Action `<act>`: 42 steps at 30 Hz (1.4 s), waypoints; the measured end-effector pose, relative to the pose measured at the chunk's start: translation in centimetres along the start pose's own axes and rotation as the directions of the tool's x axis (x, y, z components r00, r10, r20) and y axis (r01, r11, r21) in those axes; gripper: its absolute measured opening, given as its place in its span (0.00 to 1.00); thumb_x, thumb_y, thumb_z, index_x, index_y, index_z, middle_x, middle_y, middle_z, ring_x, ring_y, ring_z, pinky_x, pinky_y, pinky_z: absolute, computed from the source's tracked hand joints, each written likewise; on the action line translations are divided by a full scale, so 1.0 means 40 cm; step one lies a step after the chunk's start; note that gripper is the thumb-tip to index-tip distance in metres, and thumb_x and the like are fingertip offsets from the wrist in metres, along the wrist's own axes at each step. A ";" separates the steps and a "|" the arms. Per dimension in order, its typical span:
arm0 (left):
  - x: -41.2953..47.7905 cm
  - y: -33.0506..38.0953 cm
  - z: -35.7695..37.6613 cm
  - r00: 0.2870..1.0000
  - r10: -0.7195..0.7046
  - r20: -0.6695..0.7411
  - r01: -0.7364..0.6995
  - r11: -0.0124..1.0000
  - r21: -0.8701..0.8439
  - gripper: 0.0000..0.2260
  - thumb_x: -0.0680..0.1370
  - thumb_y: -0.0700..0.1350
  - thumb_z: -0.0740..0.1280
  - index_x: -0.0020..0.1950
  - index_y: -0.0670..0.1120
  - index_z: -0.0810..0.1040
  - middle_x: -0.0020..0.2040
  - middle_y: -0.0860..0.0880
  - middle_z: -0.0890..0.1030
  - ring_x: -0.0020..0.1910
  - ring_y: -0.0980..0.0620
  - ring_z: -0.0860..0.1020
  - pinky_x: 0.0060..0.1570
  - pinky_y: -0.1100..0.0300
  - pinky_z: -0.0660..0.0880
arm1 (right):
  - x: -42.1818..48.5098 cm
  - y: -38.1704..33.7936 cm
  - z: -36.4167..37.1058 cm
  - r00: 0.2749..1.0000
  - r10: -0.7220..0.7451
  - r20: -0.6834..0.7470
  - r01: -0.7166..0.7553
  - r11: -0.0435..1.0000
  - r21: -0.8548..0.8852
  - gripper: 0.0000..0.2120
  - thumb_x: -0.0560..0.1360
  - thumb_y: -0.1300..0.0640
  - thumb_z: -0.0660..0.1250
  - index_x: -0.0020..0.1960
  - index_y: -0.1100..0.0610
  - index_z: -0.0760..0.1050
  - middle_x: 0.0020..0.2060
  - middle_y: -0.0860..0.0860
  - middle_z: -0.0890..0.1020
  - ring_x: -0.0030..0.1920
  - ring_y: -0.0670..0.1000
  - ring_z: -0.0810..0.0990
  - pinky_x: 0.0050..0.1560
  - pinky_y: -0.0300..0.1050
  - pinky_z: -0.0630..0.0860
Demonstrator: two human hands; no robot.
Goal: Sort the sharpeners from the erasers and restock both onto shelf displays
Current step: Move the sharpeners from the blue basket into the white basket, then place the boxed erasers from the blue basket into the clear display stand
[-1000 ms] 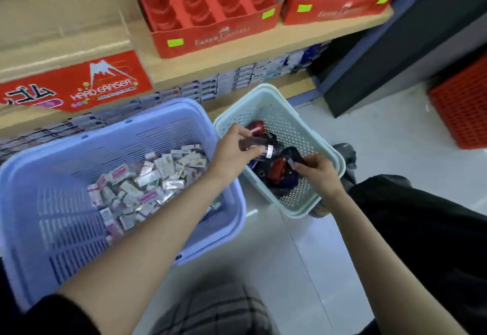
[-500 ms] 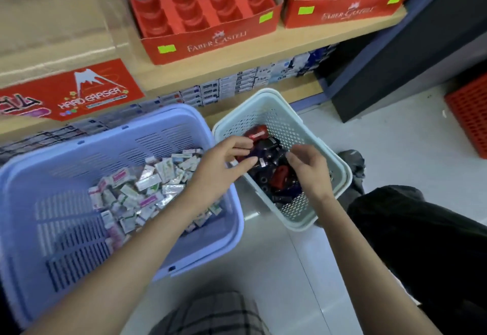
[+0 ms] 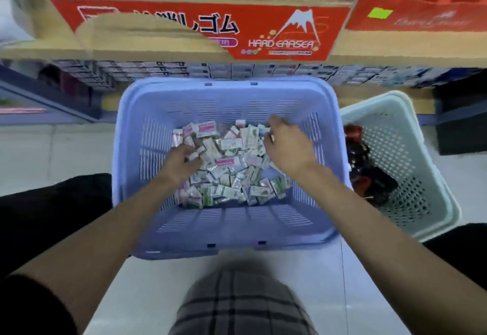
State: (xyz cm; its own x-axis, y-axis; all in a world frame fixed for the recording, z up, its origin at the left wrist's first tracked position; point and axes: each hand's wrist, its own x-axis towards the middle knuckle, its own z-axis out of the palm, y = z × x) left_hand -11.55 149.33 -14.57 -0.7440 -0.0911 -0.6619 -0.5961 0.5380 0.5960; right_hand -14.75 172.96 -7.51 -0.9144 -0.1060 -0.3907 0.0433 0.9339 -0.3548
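Note:
A lilac basket [image 3: 229, 232] stands in front of me with a heap of small wrapped erasers [image 3: 232, 171] in it. Both my hands are down in that heap. My left hand [image 3: 181, 163] digs in at the left side, its fingers curled round some erasers. At the right back of the heap, my right hand [image 3: 286, 147] has its fingers curled onto erasers. A pale green basket [image 3: 434, 202] to the right holds dark red and black sharpeners [image 3: 369, 173]. The red "Hard Eraser" display box [image 3: 284, 34] sits on the shelf above.
A second red display carton [image 3: 421, 13] stands at the top right of the wooden shelf [image 3: 395, 52]. Rows of small boxes [image 3: 237, 69] fill the shelf below it. My knees flank the lilac basket on the pale tiled floor [image 3: 329, 295].
Both hands have left the green sharpener basket and moved left into the lilac eraser basket. My view has swung left, so the lilac basket is now centred.

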 end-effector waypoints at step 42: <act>-0.021 -0.064 0.008 0.946 -0.299 -0.124 0.189 0.821 -0.540 0.11 0.80 0.38 0.62 0.61 0.38 0.75 0.61 0.40 0.77 0.55 0.47 0.74 0.51 0.60 0.72 | 0.107 -0.123 0.318 0.899 0.022 0.437 -0.041 0.999 0.034 0.30 0.74 0.45 0.67 0.71 0.44 0.58 0.69 0.57 0.62 0.69 0.65 0.59 0.60 0.60 0.71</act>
State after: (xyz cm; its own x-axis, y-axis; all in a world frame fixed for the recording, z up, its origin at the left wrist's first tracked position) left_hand -9.29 148.28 -15.67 -0.5629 -0.3511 -0.7482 -0.7925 -0.0278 0.6093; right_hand -13.74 163.57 -18.24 -0.6454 -0.2243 -0.7302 0.0943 0.9252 -0.3676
